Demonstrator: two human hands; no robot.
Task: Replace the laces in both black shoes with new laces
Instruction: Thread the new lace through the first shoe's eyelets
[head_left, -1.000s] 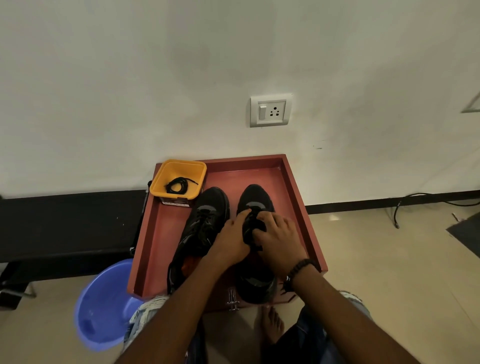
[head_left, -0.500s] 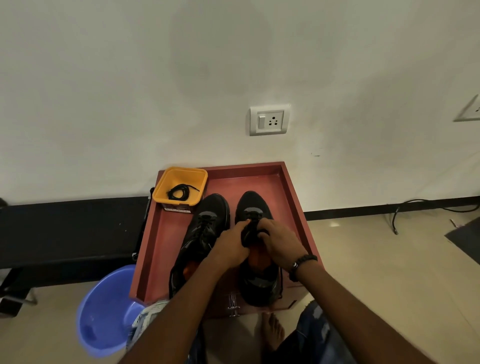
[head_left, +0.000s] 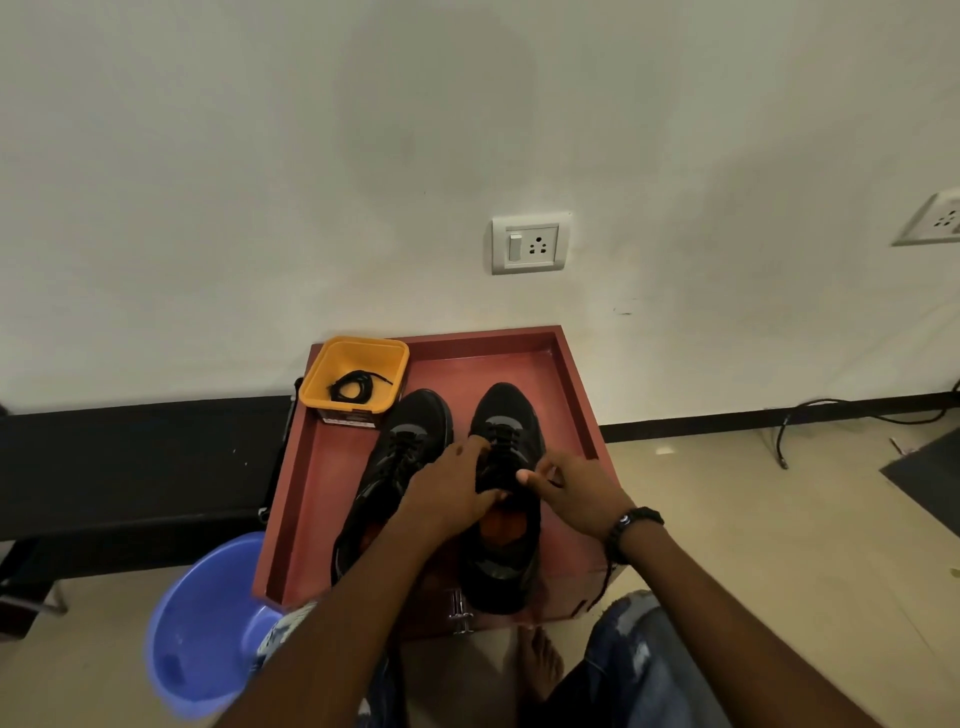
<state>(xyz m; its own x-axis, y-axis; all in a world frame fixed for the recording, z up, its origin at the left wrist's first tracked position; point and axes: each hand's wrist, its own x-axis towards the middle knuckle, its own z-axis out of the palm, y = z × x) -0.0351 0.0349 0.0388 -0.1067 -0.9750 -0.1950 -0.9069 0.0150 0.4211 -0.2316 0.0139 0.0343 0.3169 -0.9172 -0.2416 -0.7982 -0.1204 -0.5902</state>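
Change: both hands have shifted apart at the tongue of the right shoe (head_left: 501, 499), exposing more of its orange insole than a second ago; the head camera has also tilted up.
Meaning for task: judged as loosening the old lace (head_left: 503, 441) of the first shoe; removal looks barely begun.
Left hand (head_left: 457, 480): grip closed around the tongue's left edge, fingers curled over the eyelets.
Right hand (head_left: 576, 491): grip pinching at the lace near the top eyelets; the exact strand cannot be told.
Left shoe (head_left: 402, 467): beside it, laced, untouched.
New laces (head_left: 353, 388): coiled in the yellow tub (head_left: 332, 364), at the far-left corner of the red tray (head_left: 576, 384).
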